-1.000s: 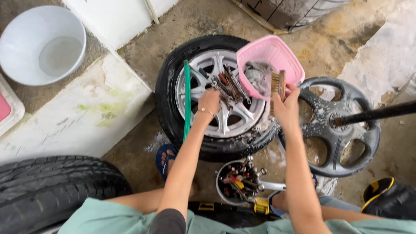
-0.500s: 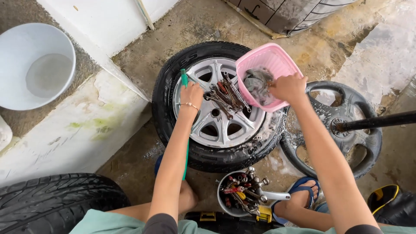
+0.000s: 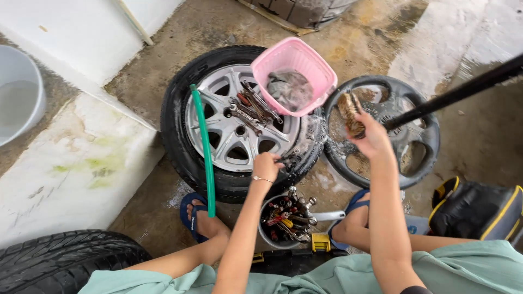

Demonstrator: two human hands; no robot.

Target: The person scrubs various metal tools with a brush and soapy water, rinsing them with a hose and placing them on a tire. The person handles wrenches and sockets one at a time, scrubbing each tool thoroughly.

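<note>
A car wheel (image 3: 239,122) with a silver alloy rim lies flat on the concrete, with wrenches (image 3: 251,109) piled on its hub. My left hand (image 3: 268,166) rests on the tyre's near sidewall, fingers curled. My right hand (image 3: 369,135) grips a soapy brown scrub brush (image 3: 350,113) over a black wheel cover (image 3: 381,130) that lies to the right of the tyre. A pink plastic basin (image 3: 294,73) holding a grey wet cloth sits on the tyre's far right edge. A green hose (image 3: 205,149) lies across the rim.
A pot of tools (image 3: 286,220) stands between my feet. A white bucket (image 3: 19,100) is at the far left, a second tyre (image 3: 60,258) at the bottom left, a black and yellow bag (image 3: 479,209) at the right. A black bar (image 3: 457,92) crosses the wheel cover.
My right hand left the pink basin and moved right over the black wheel cover with the brush. My left hand slid from the rim's hub down to the tyre's near edge.
</note>
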